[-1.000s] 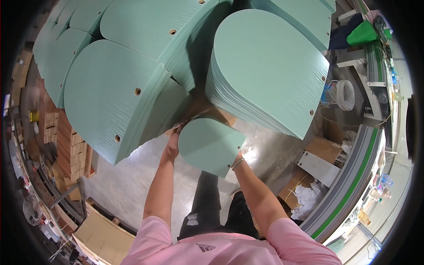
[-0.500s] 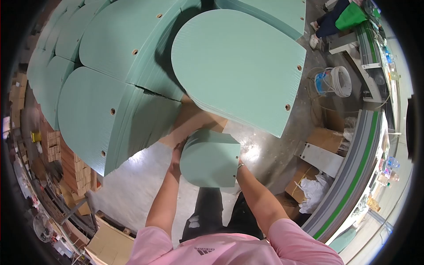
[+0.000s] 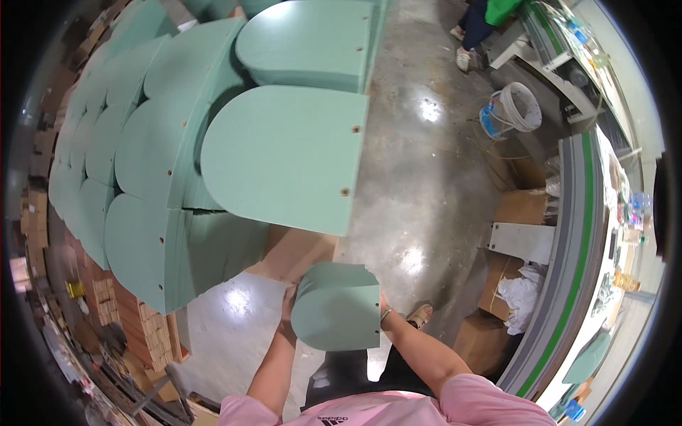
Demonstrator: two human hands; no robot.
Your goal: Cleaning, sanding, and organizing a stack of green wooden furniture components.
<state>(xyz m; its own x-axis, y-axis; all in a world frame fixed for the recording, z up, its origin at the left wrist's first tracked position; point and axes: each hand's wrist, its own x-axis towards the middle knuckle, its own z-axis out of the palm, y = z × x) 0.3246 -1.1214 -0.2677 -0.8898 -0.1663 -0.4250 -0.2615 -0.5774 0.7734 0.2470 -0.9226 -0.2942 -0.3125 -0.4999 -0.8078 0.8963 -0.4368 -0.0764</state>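
I carry a small stack of pale green, D-shaped panels (image 3: 335,316) in front of my legs. Its left, rounded side is gripped by my left hand (image 3: 288,307), the fingers partly hidden by the panels. At the straight right edge, near two small holes, my right hand (image 3: 384,310) is closed on the same stack, mostly out of sight behind it. Just beyond stands a tall pile of like panels (image 3: 284,156), rounded end to the left, apart from the ones I hold. Brown cardboard (image 3: 298,252) lies under the near side of that pile.
More panel piles (image 3: 153,145) fill the left. A workbench with a green stripe (image 3: 579,234) runs along the right, with cardboard boxes (image 3: 483,341) and crumpled white plastic (image 3: 522,298) below. A white bucket (image 3: 518,106) stands on the floor. Another person's legs (image 3: 479,28) show beyond.
My view has turned to the right, so the large piles sit further left and more grey floor shows. The stack stays in both hands, and a sandalled foot now appears beside my right forearm.
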